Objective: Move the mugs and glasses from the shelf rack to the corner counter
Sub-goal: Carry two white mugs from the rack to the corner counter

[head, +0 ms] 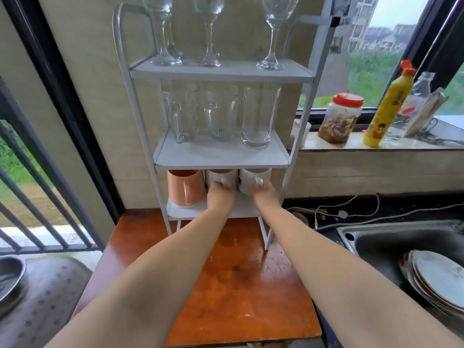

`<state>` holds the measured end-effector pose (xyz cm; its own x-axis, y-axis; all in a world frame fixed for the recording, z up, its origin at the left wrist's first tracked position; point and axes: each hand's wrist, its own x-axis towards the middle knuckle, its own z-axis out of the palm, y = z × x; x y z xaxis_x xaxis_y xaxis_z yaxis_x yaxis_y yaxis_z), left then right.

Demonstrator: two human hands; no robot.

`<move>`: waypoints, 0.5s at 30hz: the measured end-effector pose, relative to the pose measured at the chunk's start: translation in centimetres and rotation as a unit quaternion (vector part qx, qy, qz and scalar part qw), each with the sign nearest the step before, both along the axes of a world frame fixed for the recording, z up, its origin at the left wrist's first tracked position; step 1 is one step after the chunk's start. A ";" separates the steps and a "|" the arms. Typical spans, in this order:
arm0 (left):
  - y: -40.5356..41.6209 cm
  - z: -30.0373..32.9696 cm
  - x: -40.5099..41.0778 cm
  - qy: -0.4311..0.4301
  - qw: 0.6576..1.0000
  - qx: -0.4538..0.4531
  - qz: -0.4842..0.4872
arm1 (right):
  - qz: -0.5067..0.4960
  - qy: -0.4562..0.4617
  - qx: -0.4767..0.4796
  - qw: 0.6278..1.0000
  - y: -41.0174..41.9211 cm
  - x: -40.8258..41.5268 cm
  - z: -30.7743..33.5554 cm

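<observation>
The tall white metal three-tier shelf rack (pixel 221 156) stands upright at the far end of the reddish-brown wooden tabletop (pixel 233 285), with a steel sink (pixel 391 249) holding stacked plates (pixel 437 280) off to the right. On the rack's top tier stand three clear stemmed wine glasses (pixel 211 31), bowls up; on the middle tier stand two clear glass handled mugs (pixel 198 114) and, to their right, one plain clear tumbler (pixel 258 116), all upright. The bottom tier holds three upright mugs in a row: a copper-coloured mug (pixel 185 188) on the left, handle facing me, then two white ceramic mugs with handles also pointing near. My left hand (pixel 221 194) curls its fingers round the handle of the middle white mug (pixel 221 178), and my right hand (pixel 265 194) grips the handle of the right white mug (pixel 253 179). Both mugs sit inside the bottom tier, just beside each other.
</observation>
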<state>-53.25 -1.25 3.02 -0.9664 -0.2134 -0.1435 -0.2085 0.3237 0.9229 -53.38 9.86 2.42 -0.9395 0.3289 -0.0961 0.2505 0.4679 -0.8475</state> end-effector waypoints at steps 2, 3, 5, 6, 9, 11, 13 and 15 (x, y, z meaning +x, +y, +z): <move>0.1 -0.3 -0.7 -0.015 0.999 0.032 -0.012 | -0.026 -0.001 -0.099 0.995 0.0 -0.5 0.0; 0.1 -0.5 -0.8 -0.018 0.998 0.052 -0.016 | -0.039 -0.003 -0.146 0.988 0.0 -0.5 0.0; 0.2 -0.8 -0.9 -0.019 0.995 0.092 -0.020 | -0.042 -0.004 -0.177 0.983 0.1 -0.6 0.0; 0.3 -0.8 -0.9 -0.018 0.994 0.107 -0.022 | -0.035 -0.004 -0.175 0.984 0.1 -0.6 -0.1; 0.2 -0.9 -1.0 -0.009 0.991 0.121 -0.049 | -0.029 -0.003 -0.171 0.985 -0.1 -0.4 0.0; 0.2 -0.9 -0.9 -0.003 0.988 0.140 -0.069 | -0.033 0.006 -0.167 0.985 -0.2 -0.3 0.1; 0.0 -0.7 -0.8 0.003 0.984 0.159 -0.077 | -0.037 0.019 -0.154 0.987 -0.3 0.0 0.3; -0.1 -0.5 -0.7 0.006 0.981 0.178 -0.079 | -0.038 0.032 -0.145 0.988 -0.6 0.6 0.5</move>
<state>-53.94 -1.38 2.49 -0.9855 -0.0002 -0.1696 -0.1696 0.0081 0.9855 -52.79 9.29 2.92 -0.9201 0.3666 -0.1377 0.2171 0.1850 -0.9585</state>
